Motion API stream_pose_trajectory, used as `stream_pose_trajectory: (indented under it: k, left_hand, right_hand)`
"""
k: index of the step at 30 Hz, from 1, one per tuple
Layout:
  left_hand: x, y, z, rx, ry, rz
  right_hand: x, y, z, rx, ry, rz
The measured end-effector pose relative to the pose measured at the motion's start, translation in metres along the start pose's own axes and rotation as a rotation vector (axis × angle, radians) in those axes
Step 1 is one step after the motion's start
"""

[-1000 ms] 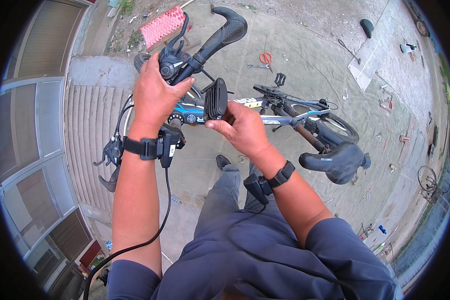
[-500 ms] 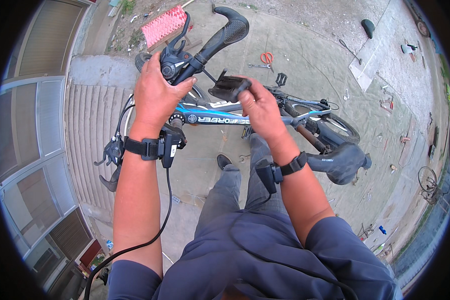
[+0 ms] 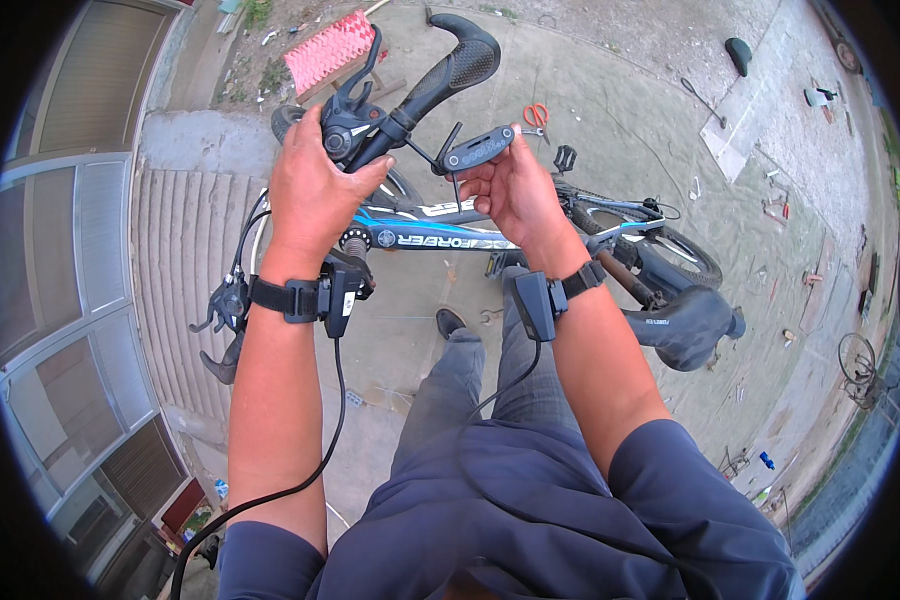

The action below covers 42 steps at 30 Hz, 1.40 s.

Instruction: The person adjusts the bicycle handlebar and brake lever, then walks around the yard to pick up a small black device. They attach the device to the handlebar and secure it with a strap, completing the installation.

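My left hand (image 3: 308, 190) closes around the black brake lever and shifter unit (image 3: 348, 122) on the handlebar, its thumb lying along the bar. Beyond it the ridged black handlebar grip (image 3: 455, 78) ends in a curved bar end. Pinched in my right hand (image 3: 522, 198) is a grey folding multi-tool (image 3: 478, 149), with hex keys swung out at its left end. One key reaches toward the bar by the shifter clamp; I cannot tell whether its tip sits in a bolt. Below both hands runs the blue, black and white bicycle frame (image 3: 440, 241).
The black saddle (image 3: 685, 325) lies right of my right forearm, near the rear wheel (image 3: 685, 255). Orange-handled scissors (image 3: 536, 116) rest on the ground beyond. At the far left back is a red-and-white woven seat (image 3: 328, 50). The other brake lever (image 3: 228, 300) is left of my left wrist.
My right hand has turned, rolling the multi-tool so its flat side now shows and its keys stand apart. The left hand stays on the shifter unit.
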<state>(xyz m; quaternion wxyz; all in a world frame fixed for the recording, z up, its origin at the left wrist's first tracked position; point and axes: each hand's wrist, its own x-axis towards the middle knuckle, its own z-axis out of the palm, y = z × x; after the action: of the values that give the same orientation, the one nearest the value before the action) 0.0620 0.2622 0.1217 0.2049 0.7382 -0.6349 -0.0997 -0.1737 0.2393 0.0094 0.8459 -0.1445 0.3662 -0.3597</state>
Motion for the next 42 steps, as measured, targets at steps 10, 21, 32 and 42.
stream_pose_trajectory:
  k: [10,21,32,42]
  left_hand:
    - [0.001,0.0,0.0,-0.01,-0.023,-0.001]
    - [0.0,0.001,-0.001,-0.022,-0.017,0.008]
    - [0.001,-0.002,0.0,-0.005,-0.017,0.014]
    - [0.001,-0.001,0.001,-0.017,-0.019,0.015]
  right_hand:
    - [-0.005,0.015,0.008,-0.168,0.301,-0.28]
    - [-0.014,0.03,0.018,-1.393,0.499,-1.034]
    - [-0.007,0.067,0.024,-0.844,0.247,-0.446]
    - [-0.055,0.036,0.065,0.028,0.076,0.155]
